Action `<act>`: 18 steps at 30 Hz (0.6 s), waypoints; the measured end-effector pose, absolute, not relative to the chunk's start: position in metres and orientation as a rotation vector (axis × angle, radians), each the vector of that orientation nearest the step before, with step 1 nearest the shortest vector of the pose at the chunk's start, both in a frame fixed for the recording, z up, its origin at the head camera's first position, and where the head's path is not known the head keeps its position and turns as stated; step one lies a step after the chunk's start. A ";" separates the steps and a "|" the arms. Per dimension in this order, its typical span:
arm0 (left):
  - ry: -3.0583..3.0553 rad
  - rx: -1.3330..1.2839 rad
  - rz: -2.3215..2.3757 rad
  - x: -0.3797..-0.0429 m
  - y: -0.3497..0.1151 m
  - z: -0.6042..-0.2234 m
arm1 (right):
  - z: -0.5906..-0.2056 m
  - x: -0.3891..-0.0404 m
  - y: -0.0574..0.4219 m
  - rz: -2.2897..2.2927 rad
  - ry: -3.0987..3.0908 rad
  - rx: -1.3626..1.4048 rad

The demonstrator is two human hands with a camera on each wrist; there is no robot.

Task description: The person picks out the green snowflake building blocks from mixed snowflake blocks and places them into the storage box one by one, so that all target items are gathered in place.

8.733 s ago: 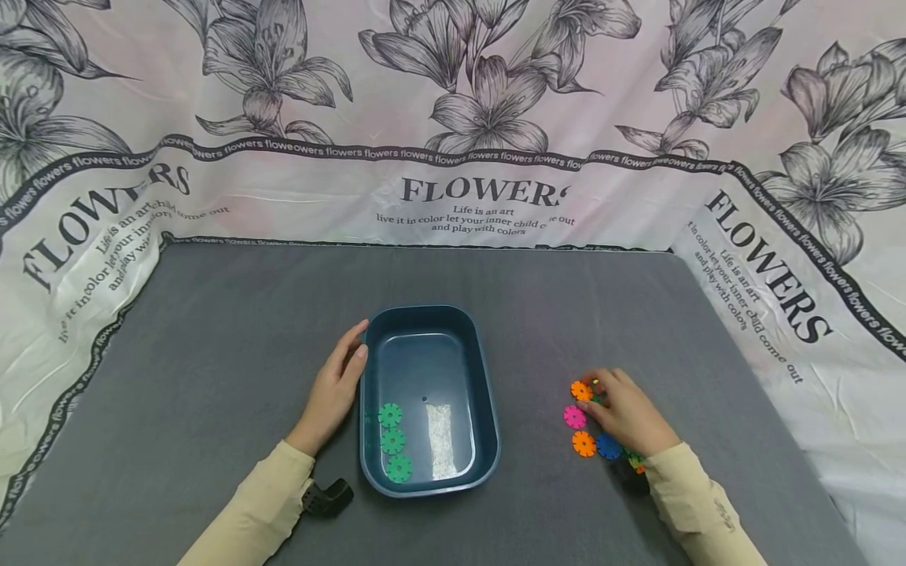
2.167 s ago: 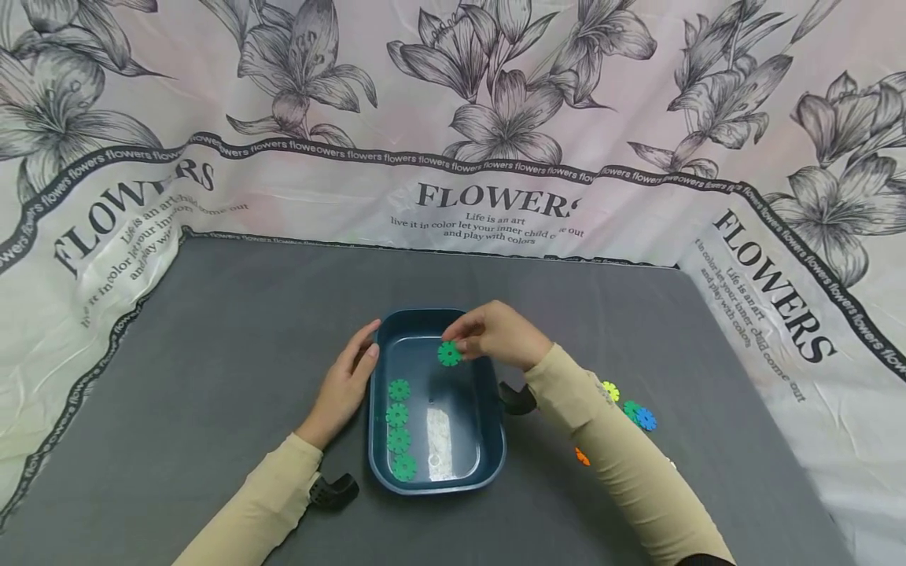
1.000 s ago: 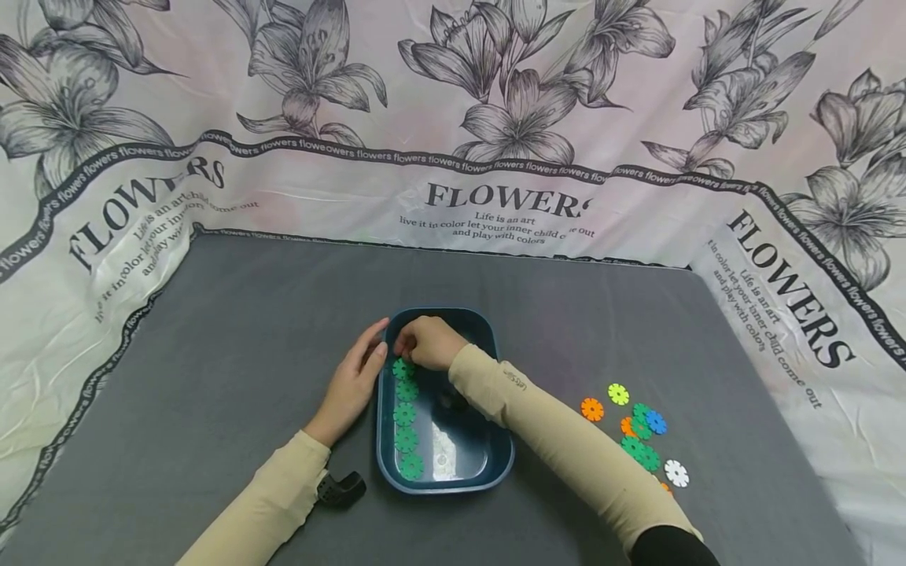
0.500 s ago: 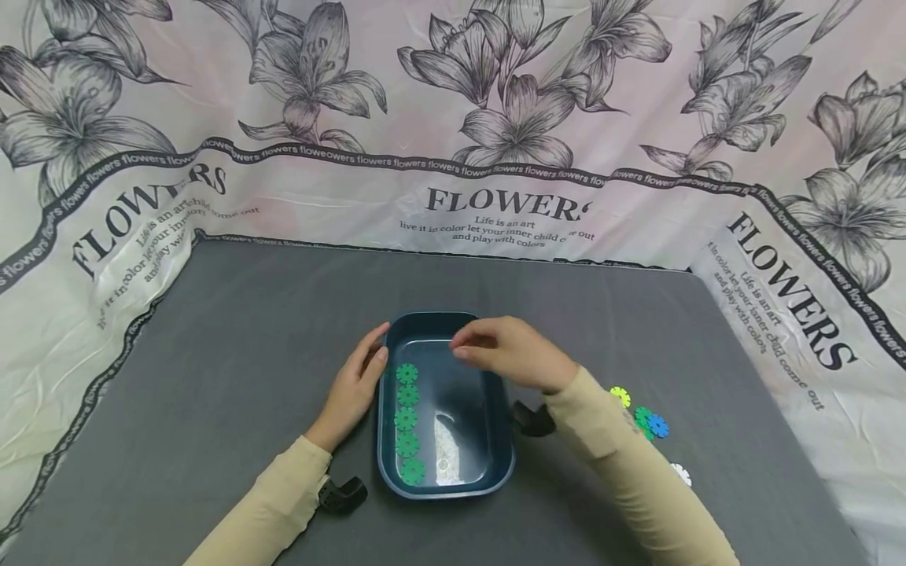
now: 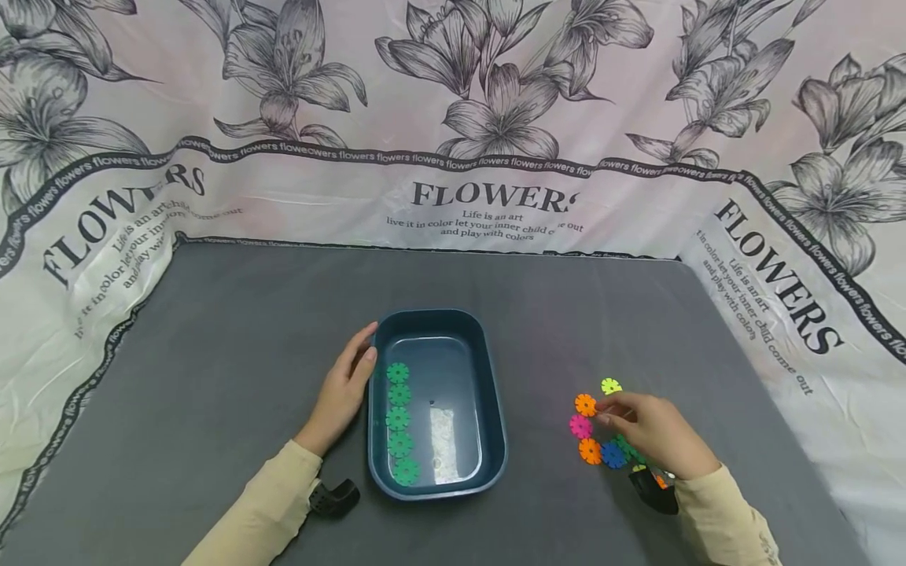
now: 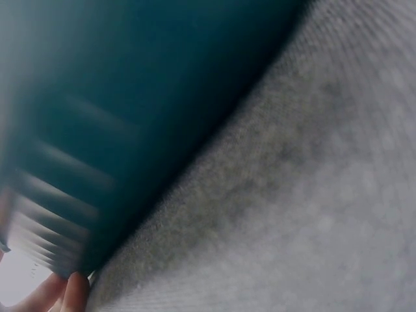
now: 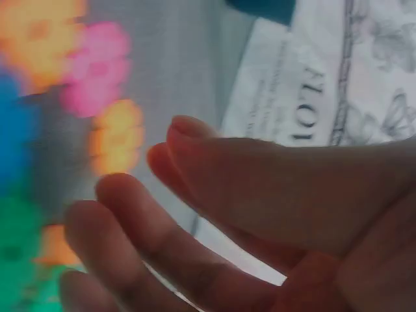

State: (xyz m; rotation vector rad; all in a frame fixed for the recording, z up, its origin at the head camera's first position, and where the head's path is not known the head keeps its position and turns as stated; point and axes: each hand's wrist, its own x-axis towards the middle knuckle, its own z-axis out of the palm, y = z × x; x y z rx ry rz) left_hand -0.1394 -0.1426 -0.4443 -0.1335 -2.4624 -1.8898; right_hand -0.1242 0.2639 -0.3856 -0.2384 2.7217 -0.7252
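Observation:
My left hand [image 5: 340, 401] rests with its fingers against the left wall of a blue plastic tray [image 5: 456, 377]; its fingertips [image 6: 77, 289] also touch that wall in the left wrist view. Inside, along the left side, several green notched discs [image 5: 399, 417] lie in a column. My right hand [image 5: 654, 428] is over the loose discs at the right, fingers loosely bent, thumb apart, nothing between them in the right wrist view. Near its fingertips lie an orange disc [image 5: 585, 405] and a pink disc [image 5: 581, 427]. Under it, green discs [image 5: 626, 446] are partly hidden.
A yellow disc [image 5: 610, 386] lies beyond the right hand; another orange disc [image 5: 590, 451] and a blue disc [image 5: 613, 455] lie nearer. Grey cloth [image 5: 283, 291] covers the table. A white flower-printed sheet [image 5: 304, 189] borders its back and sides.
The green column in the tray has grown from three discs to several. My right hand set a green disc at its far end, let go, and moved back right over the loose discs.

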 end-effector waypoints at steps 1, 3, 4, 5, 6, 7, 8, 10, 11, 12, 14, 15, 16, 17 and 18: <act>-2.463 -0.133 -1.890 -0.139 -0.143 -0.444 | -0.391 -0.122 0.267 -0.717 2.716 -0.215; -2.464 -0.131 -1.890 -0.139 -0.143 -0.444 | -0.400 -0.120 0.272 -0.704 2.710 -0.200; -2.465 -0.130 -1.890 -0.139 -0.143 -0.444 | -0.403 -0.118 0.274 -0.698 2.707 -0.208; -2.467 -0.129 -1.890 -0.139 -0.143 -0.444 | -0.406 -0.117 0.275 -0.691 2.708 -0.223; -2.468 -0.126 -1.889 -0.139 -0.142 -0.444 | -0.408 -0.115 0.276 -0.682 2.713 -0.245; -2.467 -0.126 -1.891 -0.139 -0.142 -0.443 | -0.409 -0.114 0.277 -0.671 2.724 -0.274; -2.467 -0.124 -1.892 -0.139 -0.142 -0.443 | -0.409 -0.112 0.278 -0.665 2.736 -0.310; -2.471 -0.124 -1.892 -0.139 -0.141 -0.444 | -0.410 -0.108 0.281 -0.632 2.779 -0.377; -2.475 -0.125 -1.891 -0.139 -0.141 -0.444 | -0.410 -0.106 0.283 -0.596 2.811 -0.403; -2.475 -0.123 -1.892 -0.139 -0.141 -0.444 | -0.410 -0.104 0.285 -0.560 2.842 -0.426; -2.472 -0.123 -1.894 -0.140 -0.141 -0.444 | -0.411 -0.102 0.289 -0.511 2.882 -0.465; -2.471 -0.122 -1.894 -0.140 -0.141 -0.444 | -0.412 -0.102 0.291 -0.500 2.893 -0.472; -2.470 -0.123 -1.893 -0.140 -0.142 -0.444 | -0.413 -0.102 0.292 -0.497 2.896 -0.462; -2.470 -0.122 -1.894 -0.140 -0.142 -0.444 | -0.415 -0.103 0.293 -0.507 2.886 -0.452; -2.470 -0.122 -1.894 -0.140 -0.142 -0.444 | -0.416 -0.103 0.294 -0.529 2.871 -0.434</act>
